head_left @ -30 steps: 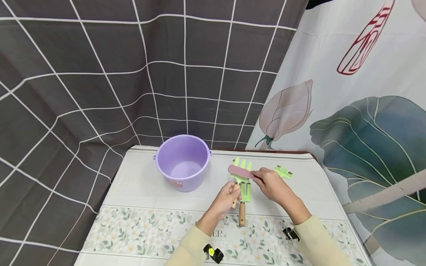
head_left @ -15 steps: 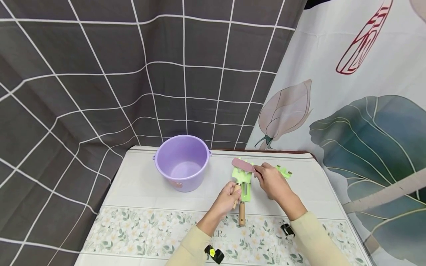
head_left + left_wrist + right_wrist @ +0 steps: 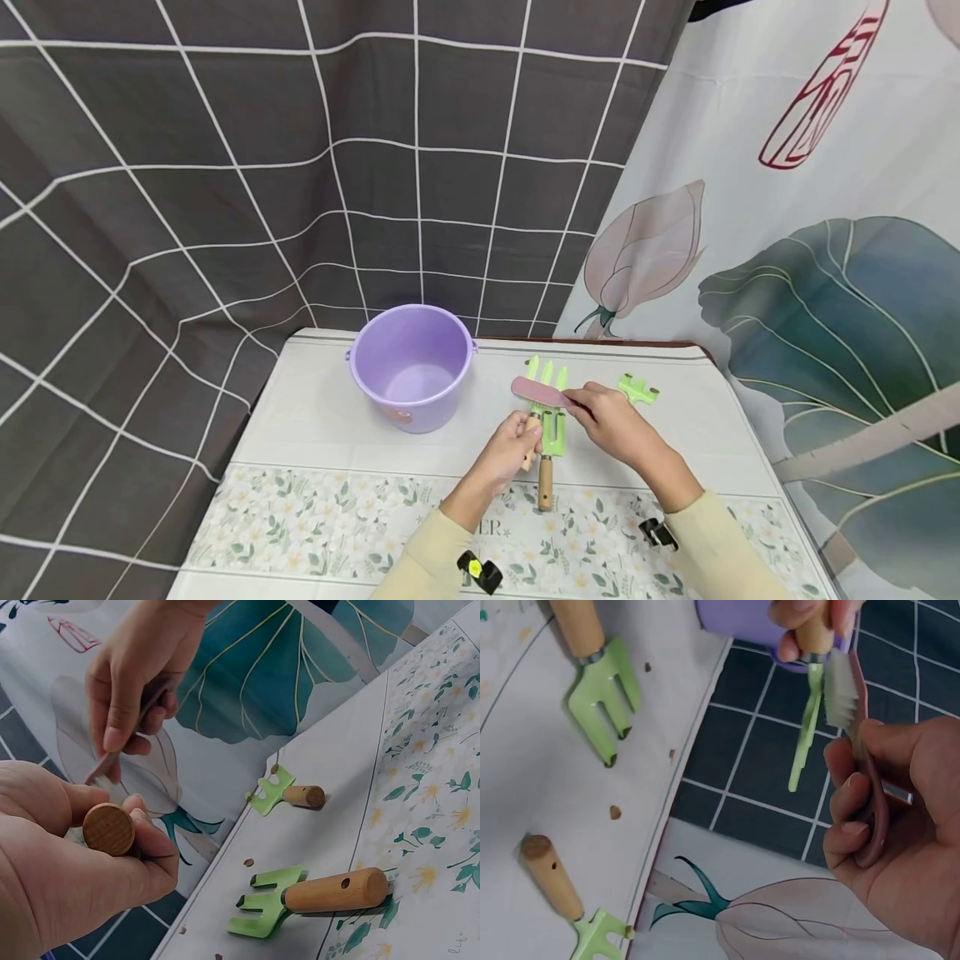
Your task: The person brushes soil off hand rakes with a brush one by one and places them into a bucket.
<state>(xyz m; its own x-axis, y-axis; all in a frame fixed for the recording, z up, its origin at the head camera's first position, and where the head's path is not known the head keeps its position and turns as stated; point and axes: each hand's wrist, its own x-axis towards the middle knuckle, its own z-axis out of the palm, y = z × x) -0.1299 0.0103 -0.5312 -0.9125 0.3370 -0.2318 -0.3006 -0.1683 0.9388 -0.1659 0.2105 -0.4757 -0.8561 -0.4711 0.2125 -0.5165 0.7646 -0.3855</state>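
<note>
My left hand (image 3: 508, 450) grips the wooden handle of a small green garden fork (image 3: 811, 724), its tines pointing away from me. In my right hand (image 3: 618, 423) is a pink scrubbing brush (image 3: 540, 392), fingers curled round its handle. The brush lies crosswise over the base of the fork's tines, its white bristles (image 3: 841, 690) facing the fork; the right wrist view shows them close beside its neck. Below the hands a second green fork (image 3: 334, 892) rests on the table, dark dirt on its tine tips. Farther right lies a small green rake (image 3: 281, 793) with brown-tipped teeth.
A purple bucket (image 3: 414, 367) stands upright at the back of the table, left of my hands. Several brown crumbs (image 3: 615, 812) lie scattered on the white tablecloth (image 3: 300, 417). A dark gridded curtain (image 3: 375, 183) and a printed white curtain (image 3: 675, 142) hang behind and beside the table.
The brush went up over the fork's tines half a second ago, then came back down toward the handle. The left hand keeps its grip in nearly the same place.
</note>
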